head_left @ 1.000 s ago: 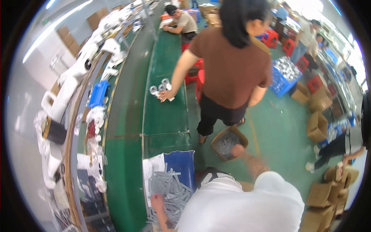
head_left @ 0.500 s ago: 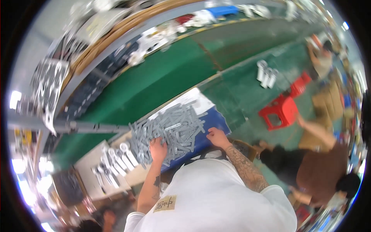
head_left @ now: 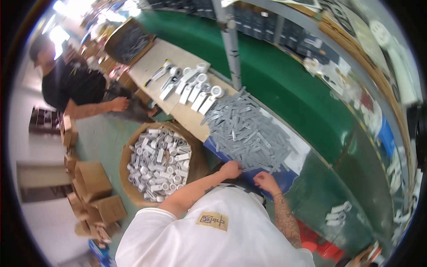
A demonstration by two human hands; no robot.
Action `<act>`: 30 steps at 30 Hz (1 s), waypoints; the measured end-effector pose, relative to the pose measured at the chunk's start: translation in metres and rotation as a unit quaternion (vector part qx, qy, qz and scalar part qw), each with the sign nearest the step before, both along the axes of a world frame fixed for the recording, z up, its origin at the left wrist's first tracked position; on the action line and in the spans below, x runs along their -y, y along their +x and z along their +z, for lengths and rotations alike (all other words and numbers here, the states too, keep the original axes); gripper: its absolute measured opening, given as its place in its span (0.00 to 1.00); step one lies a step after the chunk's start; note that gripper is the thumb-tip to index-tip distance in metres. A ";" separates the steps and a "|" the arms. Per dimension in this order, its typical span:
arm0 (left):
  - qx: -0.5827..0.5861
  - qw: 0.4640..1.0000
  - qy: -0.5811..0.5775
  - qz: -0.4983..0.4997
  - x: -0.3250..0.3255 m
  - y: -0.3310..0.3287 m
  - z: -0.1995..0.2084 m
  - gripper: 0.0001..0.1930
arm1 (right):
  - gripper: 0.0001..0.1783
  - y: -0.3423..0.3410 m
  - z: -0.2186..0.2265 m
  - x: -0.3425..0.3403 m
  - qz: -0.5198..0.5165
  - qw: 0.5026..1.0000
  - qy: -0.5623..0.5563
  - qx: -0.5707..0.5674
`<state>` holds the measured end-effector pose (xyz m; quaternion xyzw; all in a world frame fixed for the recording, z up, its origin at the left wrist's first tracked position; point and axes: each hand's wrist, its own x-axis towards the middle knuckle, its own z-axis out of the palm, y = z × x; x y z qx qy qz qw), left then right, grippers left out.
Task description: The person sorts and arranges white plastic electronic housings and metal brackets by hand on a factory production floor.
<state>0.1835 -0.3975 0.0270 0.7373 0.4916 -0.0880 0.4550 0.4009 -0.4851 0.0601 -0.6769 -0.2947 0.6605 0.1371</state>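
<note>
A broad heap of flat grey strips lies on the bench in front of me, partly over a blue sheet. My left hand is curled at the heap's near edge, its fingertips by the outermost strips. Just to the right, my right hand hovers over the blue sheet with bent fingers drawn together. Whatever either hand may pinch is too small or hidden to name. Several white handheld devices with round heads lie in a row left of the heap.
A large round-sided carton full of white parts stands left of me. Farther left are a person in black and brown boxes. A metal post rises behind the bench. Red stools sit at lower right.
My view has swung left, bringing the carton of white parts into sight. My left hand has come off the top of the heap to its near edge, closer to my right hand.
</note>
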 end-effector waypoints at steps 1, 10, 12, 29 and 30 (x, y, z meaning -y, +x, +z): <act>-0.001 1.000 0.002 0.020 0.004 0.006 -0.002 0.15 | 0.14 -0.006 -0.008 0.001 0.062 0.997 0.049 0.014; 0.133 0.987 0.017 0.084 0.016 0.017 0.022 0.24 | 0.18 -0.021 -0.051 -0.011 0.005 0.984 0.169 0.052; 0.138 0.980 0.062 0.128 0.025 0.008 0.012 0.23 | 0.18 -0.020 -0.042 -0.018 -0.013 0.989 0.145 0.029; -0.009 0.960 -0.035 0.276 0.124 -0.154 -0.019 0.15 | 0.10 -0.110 0.011 -0.003 0.127 0.991 0.042 0.003; -0.011 0.957 -0.031 0.288 0.137 -0.168 -0.028 0.15 | 0.11 -0.124 0.014 0.001 0.163 0.986 0.030 -0.002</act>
